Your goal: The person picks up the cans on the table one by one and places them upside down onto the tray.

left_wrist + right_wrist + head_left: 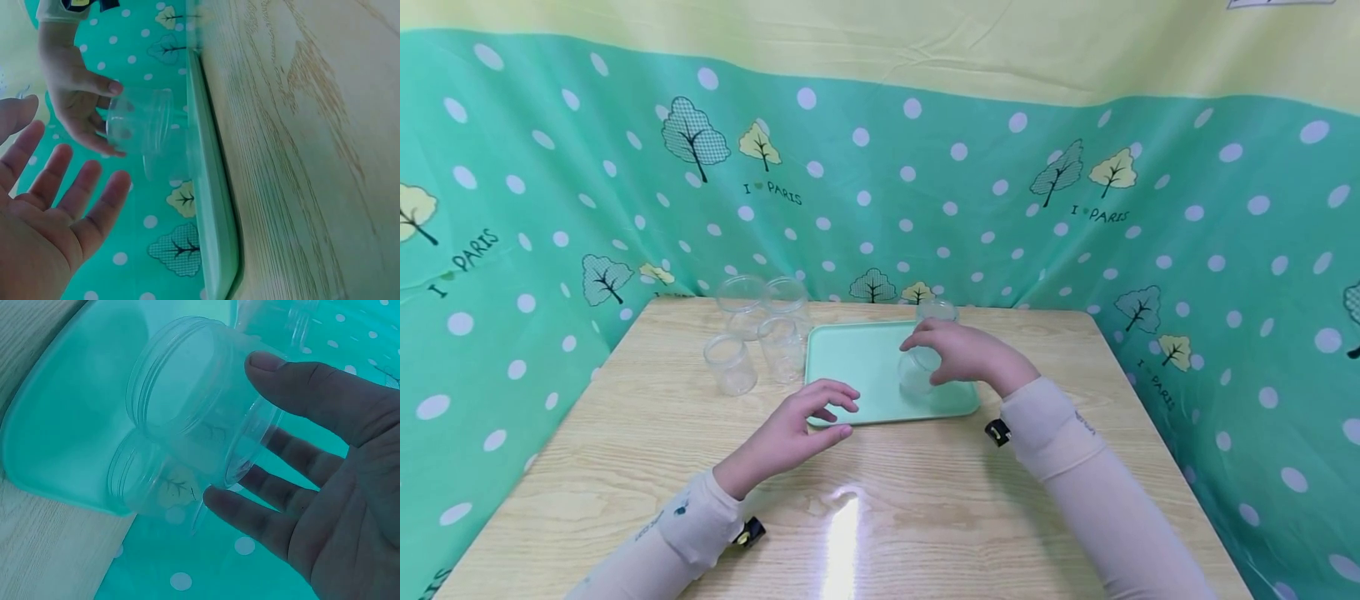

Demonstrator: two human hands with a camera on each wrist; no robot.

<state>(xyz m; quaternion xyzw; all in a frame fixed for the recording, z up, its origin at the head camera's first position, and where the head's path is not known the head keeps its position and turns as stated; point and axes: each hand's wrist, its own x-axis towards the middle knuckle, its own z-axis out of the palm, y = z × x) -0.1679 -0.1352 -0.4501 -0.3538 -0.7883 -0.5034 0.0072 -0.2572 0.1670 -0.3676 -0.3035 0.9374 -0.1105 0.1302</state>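
My right hand [966, 354] grips a clear plastic jar [917, 372] by its base end, thumb on one side and fingers on the other. The jar hangs mouth down above the right part of a light green tray [857, 367]; its threaded rim [147, 381] faces the tray. Behind it, near the tray's back right corner, stands another clear jar [937, 311], partly hidden by my hand. Off the tray's front left edge hovers my left hand [797, 425], holding nothing, its fingers loosely bent and spread.
Several clear jars stand left of the tray, among them a short one [730, 365] and a taller one [781, 350]. The wooden table [910, 508] ends at a green dotted curtain [880, 200] at the back and sides.
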